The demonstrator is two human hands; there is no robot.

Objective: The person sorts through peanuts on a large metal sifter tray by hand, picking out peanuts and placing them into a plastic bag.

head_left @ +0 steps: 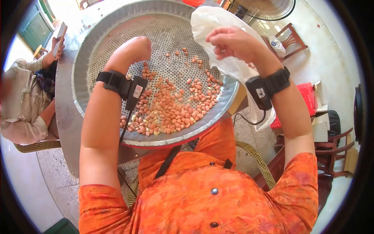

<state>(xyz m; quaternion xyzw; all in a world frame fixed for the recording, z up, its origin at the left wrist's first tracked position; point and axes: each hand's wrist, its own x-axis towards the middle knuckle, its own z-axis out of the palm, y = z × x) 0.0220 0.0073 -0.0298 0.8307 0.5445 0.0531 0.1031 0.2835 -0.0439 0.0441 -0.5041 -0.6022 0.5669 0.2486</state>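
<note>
A wide round metal sieve tray (pixel 80 84) with a perforated bottom lies in front of me. Shelled peanuts (pixel 171 109), reddish-brown with a few paler ones, are heaped on its near side, and several lie scattered farther up. My left hand (pixel 136 48) is bent over the tray's left part, curled like a fist; its fingertips are hidden. Above the tray's right rim is my right hand (pixel 233 42), its fingers curled in, and whatever they hold cannot be made out. Behind and beneath it a crumpled white plastic bag (pixel 204 23) drapes over the rim.
Another person (pixel 25 101) sits at the left by the grey table (pixel 66 93), one hand holding a phone (pixel 61 33). A fan (pixel 269 7) stands at the top right. Wooden chairs (pixel 290 41) and a red box (pixel 306 99) are on the right. Black wrist straps sit on both my forearms.
</note>
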